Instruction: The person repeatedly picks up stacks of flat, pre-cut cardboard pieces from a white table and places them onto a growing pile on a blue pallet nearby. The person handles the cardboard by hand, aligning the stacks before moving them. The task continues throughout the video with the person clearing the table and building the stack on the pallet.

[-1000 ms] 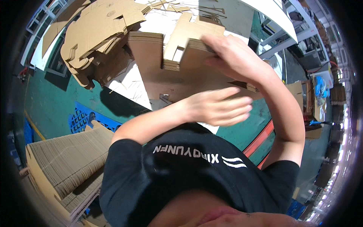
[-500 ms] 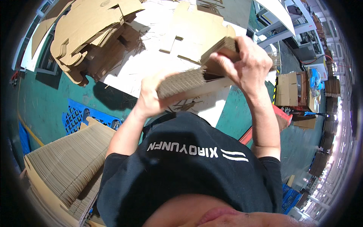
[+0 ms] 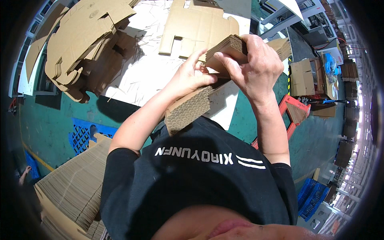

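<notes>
Both hands, left hand (image 3: 190, 78) and right hand (image 3: 252, 66), grip a cardboard stack (image 3: 196, 106) tightly at chest height above the white tabletop (image 3: 152, 68), green floor (image 3: 52, 120) and blue pallet (image 3: 82, 134) below.

The two hands meet in the middle, the left hand (image 3: 188, 80) just beside the right hand (image 3: 252, 66). Both hold one stack of cardboard sheets (image 3: 200, 100) between them, above the bench (image 3: 148, 72). Beyond the hands, a flat cardboard cutout (image 3: 200, 28) lies on the bench. Far to the left of the hands sits a pile of cardboard cutouts (image 3: 84, 44). Below the left arm, on the floor (image 3: 52, 120), lies a plastic pallet (image 3: 82, 134), and nearer still a big stack of flat cardboard (image 3: 72, 188). To the right of the right hand stands a small cart (image 3: 290, 114).
</notes>
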Demonstrator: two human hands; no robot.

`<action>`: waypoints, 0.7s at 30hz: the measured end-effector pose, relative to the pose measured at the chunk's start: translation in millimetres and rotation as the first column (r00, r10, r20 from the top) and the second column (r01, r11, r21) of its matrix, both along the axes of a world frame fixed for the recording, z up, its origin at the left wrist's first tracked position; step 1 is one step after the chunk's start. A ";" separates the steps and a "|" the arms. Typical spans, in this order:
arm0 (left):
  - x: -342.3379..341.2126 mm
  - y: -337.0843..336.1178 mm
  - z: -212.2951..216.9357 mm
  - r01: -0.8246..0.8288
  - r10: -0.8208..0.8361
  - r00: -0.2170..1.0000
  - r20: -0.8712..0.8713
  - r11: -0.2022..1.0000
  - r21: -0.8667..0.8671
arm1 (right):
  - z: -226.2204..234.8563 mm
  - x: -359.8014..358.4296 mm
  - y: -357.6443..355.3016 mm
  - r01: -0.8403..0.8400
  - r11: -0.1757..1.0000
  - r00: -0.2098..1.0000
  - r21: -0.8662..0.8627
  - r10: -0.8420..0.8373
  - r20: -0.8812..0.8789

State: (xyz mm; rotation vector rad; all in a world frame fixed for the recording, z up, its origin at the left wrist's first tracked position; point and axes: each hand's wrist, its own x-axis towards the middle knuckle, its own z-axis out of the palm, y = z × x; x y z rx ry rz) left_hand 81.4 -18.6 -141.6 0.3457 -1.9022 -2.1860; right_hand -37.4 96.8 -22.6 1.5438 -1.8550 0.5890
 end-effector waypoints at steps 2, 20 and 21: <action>-5.5 0.7 3.3 0.063 -0.055 0.998 -0.036 0.951 0.304 | 0.3 -0.7 -0.1 -0.003 1.000 1.000 0.000 0.003 -0.002; 83.0 -32.3 19.5 -0.967 0.794 0.173 -0.583 0.024 -0.254 | -4.0 -8.1 -2.9 0.041 0.999 0.999 -0.023 -0.041 0.022; 84.0 -19.0 35.4 -0.963 0.635 0.165 -0.755 -0.061 -0.263 | -4.4 -9.3 -3.9 0.052 0.998 0.998 -0.027 -0.051 0.022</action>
